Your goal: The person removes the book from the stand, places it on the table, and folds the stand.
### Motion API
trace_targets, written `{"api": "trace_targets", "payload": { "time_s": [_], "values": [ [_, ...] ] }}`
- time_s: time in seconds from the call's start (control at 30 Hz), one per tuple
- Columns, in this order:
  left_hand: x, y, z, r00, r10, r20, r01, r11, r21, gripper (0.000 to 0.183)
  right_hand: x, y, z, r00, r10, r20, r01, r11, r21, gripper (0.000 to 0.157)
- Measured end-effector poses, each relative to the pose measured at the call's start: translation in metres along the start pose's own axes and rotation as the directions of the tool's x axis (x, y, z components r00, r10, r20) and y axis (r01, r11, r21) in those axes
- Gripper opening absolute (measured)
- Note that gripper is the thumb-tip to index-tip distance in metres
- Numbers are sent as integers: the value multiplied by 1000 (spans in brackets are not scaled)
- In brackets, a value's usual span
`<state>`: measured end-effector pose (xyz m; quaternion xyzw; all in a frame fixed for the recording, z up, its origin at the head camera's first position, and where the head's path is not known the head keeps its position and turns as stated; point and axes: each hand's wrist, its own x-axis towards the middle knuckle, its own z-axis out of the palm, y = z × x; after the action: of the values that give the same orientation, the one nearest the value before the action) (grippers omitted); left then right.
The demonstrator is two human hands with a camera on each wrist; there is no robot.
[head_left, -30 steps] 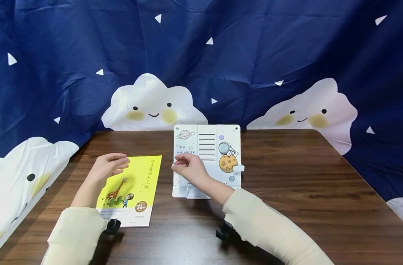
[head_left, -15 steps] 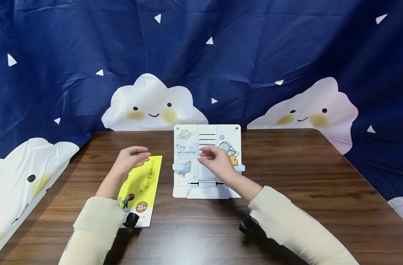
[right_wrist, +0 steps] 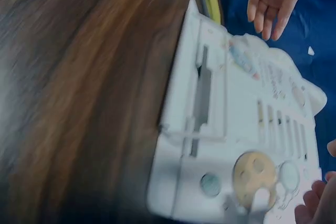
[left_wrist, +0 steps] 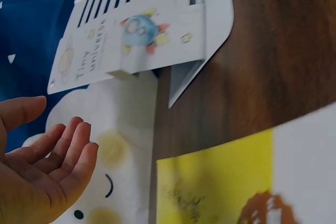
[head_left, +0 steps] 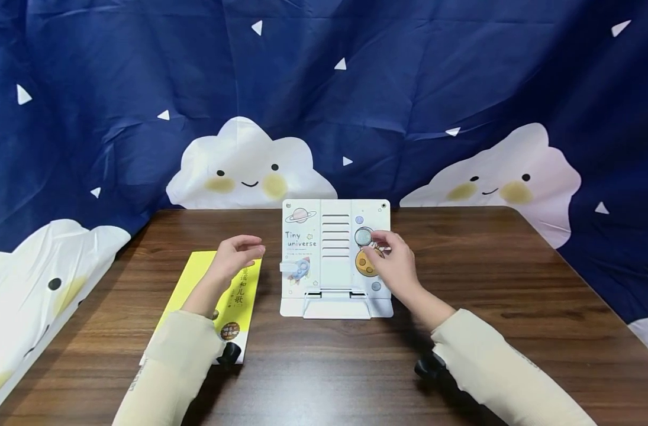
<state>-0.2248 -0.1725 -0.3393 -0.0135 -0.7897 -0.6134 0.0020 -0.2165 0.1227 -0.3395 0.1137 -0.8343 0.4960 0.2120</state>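
A white book stand [head_left: 335, 275] printed with "Tiny universe", a rocket and an astronaut stands upright on the table. Its left page clip [head_left: 289, 267] shows in the head view; my right hand hides the other clip [right_wrist: 260, 201], which the right wrist view shows. My right hand [head_left: 398, 263] hovers before the stand's right side, fingers loosely bent and holding nothing. Above a yellow children's book [head_left: 187, 278], lying flat left of the stand, is my left hand [head_left: 232, 260]. Its fingers are relaxed, with nothing in them, and they stay short of the stand's left edge.
The brown wooden table [head_left: 489, 284] reaches back to a dark blue curtain [head_left: 409, 71] with white smiling clouds. Black wrist-camera mounts hang under both sleeves, close to the tabletop.
Both hands have moved to the right, the right one across the stand's front to its right side. More of the book's left part is uncovered. Stand and book have stayed in place.
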Motion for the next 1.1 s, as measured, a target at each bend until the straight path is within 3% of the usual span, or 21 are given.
{"api": "trace_targets", "payload": {
  "time_s": [0.17,0.4,0.57,0.7,0.93,1.1],
  "values": [
    [5,-2,13,1000,-16,-8,16,1000,-27,34,-2,17,-5,997,31,-65,-33,999,-39,36],
    [12,-4,26,1000,-19,-24,17,997,-77,31,-3,37,-8,987,144,-66,-144,990,10,38],
    [16,-10,33,997,-65,-43,63,996,-63,29,-2,44,-8,966,256,-47,-253,965,64,34],
    [16,-10,39,994,-97,-54,93,993,-76,28,-2,52,-3,954,293,-65,-284,951,124,29],
    [19,-16,48,992,-80,-97,73,994,-76,26,7,120,20,948,282,-146,-264,956,128,17],
    [19,-18,51,986,-80,-144,62,990,-130,23,10,141,27,940,295,-170,-273,952,141,11]
  ]
}}
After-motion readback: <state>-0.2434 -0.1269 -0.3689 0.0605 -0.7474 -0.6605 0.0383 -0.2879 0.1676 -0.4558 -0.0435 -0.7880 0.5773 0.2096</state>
